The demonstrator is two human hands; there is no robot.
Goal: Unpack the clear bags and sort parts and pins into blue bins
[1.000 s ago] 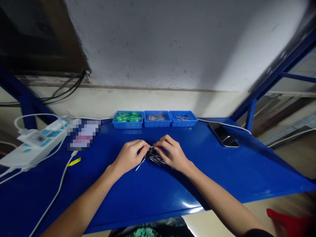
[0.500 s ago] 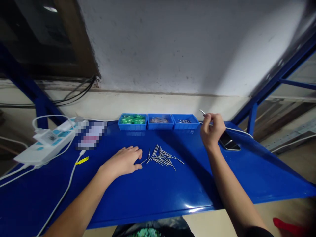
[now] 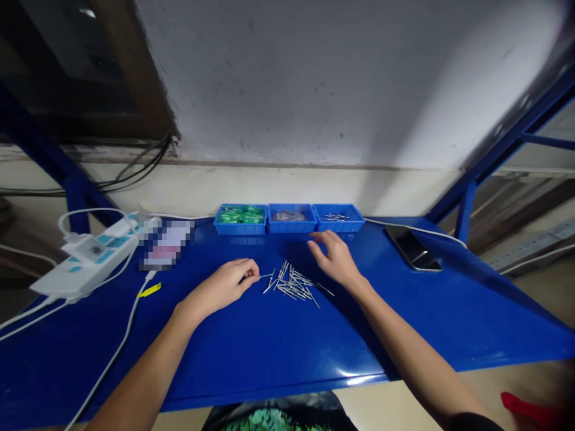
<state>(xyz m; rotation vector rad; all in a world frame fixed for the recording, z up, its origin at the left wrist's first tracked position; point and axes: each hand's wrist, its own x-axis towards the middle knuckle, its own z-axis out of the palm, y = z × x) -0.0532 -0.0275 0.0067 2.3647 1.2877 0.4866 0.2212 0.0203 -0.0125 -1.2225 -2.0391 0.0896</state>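
My left hand (image 3: 233,280) is closed in a pinch on one end of a thin silver metal pin (image 3: 266,276), whose free end points right. Just beyond it, a loose pile of several such metal pins (image 3: 294,284) lies on the blue table (image 3: 287,353). My right hand (image 3: 335,256) hovers behind and right of the pile, fingers apart, with nothing visible in it. Behind that hand, the right-hand blue bin (image 3: 339,226) holds several similar pins.
Beside that bin stand a middle bin (image 3: 291,227) with a clear plastic bag and a left bin (image 3: 241,228) with green pieces. A black phone (image 3: 413,248) lies at the right. To the left are a white power strip (image 3: 76,272), cables and a blurred-out phone-like object (image 3: 168,244).
My right hand has come left and toward me from beside the right bin, and the pin it held is gone from its fingers. My left fingers have closed on a pin.
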